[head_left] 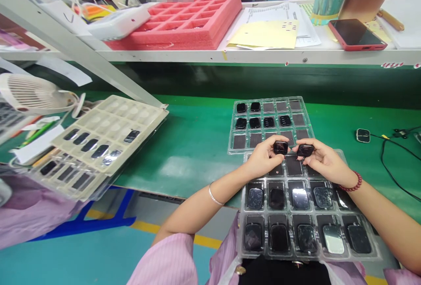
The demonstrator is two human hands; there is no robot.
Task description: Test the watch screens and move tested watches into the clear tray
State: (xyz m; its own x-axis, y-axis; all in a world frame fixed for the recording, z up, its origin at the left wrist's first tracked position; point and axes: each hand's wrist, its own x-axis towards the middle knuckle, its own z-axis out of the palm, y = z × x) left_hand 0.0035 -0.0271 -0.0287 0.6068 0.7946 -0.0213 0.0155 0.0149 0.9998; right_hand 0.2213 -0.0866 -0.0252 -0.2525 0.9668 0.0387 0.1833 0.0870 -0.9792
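The left hand [263, 158] is half closed, its thumb and fingertips pinching a small dark glass square [280, 147] by its edges. The right hand [324, 161] mirrors it, curled just as far around a second dark glass square [305, 150]. The two pieces are held up side by side, close together, and the grip seems chosen to keep fingers off their faces and let them be compared. A thin bangle [213, 196] circles the left wrist, and a red bead bracelet [352, 181] circles the right.

Directly beneath the hands lies a clear plastic tray [241, 228], its rows of pockets keeping similar dark glass squares [277, 198] apart. Just beyond this tray, a second clear tray [232, 138] holds more squares in its far pockets. Left of the lower tray, a beige tray [154, 116] sits tilted with more dark pieces, a small white fan [29, 94] beyond it. Right of the lower tray, a small watch-like device [363, 135] rests on the green bench [197, 144], trailing a black cable [384, 162]. Far beyond it, a raised shelf [263, 57] carries a pink foam tray [177, 24], papers [266, 33] and a phone [357, 34].
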